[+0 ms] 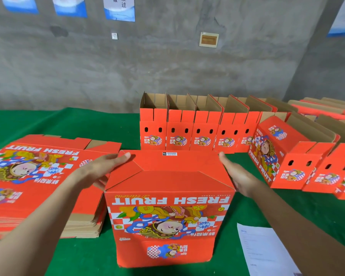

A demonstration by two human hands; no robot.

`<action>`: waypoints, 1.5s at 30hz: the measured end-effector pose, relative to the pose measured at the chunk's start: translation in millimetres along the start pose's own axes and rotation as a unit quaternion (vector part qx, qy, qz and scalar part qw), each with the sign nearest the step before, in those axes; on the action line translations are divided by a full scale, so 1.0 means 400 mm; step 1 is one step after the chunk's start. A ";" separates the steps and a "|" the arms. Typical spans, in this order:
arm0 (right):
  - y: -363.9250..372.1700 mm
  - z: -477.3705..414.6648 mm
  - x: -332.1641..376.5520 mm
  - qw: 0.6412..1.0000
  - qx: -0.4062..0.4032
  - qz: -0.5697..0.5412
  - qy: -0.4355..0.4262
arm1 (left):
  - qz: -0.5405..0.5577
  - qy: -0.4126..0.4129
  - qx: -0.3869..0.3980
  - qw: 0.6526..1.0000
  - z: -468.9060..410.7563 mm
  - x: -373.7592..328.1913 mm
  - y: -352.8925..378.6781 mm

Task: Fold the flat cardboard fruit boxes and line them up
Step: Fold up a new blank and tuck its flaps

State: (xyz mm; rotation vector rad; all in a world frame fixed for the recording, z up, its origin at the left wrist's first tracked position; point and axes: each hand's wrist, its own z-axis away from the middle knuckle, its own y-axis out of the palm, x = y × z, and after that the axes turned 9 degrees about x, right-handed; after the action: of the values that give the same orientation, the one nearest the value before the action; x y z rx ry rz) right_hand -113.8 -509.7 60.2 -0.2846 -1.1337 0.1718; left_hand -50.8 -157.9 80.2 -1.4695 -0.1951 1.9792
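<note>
Box (167,216), upturned on tabletop (108,126): steadied between left hand (108,166) and right hand (239,176), both spread flat, likely so bottom flaps are held closed. Folded row (187,134) behind.

Left hand (103,168) outstretched, right hand (238,176) outstretched, fingers (121,157) straight

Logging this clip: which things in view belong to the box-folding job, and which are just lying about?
Job: upturned box pressed between the left hand and right hand; stack of flat boxes; row of folded boxes.
Lying about: printed sheet; wall posters; framed wall plate.
</note>
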 end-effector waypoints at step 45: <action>0.173 -0.061 -0.229 0.926 -0.161 0.320 -0.120 | 0.096 0.217 0.077 0.968 -0.077 -0.139 0.347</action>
State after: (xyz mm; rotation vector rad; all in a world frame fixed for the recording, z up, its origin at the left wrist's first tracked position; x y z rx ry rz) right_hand -129.1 -472.5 -49.9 -0.9491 -1.2790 0.6140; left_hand -71.7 -305.6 46.7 -1.8266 0.2960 1.7148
